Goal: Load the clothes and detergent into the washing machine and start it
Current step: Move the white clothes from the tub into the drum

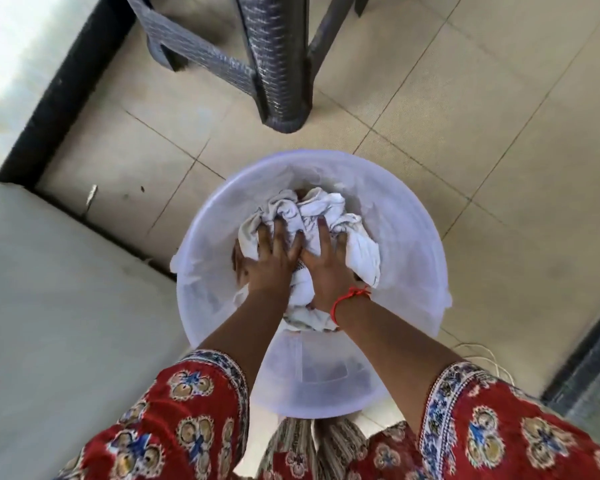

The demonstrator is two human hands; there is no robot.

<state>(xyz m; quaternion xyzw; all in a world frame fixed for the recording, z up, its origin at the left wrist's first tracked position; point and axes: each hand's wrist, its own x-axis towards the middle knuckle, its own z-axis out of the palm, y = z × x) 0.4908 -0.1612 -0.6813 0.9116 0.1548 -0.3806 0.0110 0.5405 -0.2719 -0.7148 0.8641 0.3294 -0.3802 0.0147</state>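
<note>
A translucent white plastic tub (413,237) stands on the tiled floor straight below me. Inside it lies a bundle of crumpled white clothes (326,209). My left hand (274,261) and my right hand (326,268) rest side by side on top of the bundle, fingers spread and pressing into the cloth, fingertips curling into its folds. A red thread is tied around my right wrist. The bottom of the tub under the clothes is hidden.
A flat grey-white surface (66,323) fills the left side, close to the tub. Dark woven plastic chair legs (278,81) stand on the floor beyond the tub. A white cord (489,358) lies on the floor at the right near a dark door frame (589,358).
</note>
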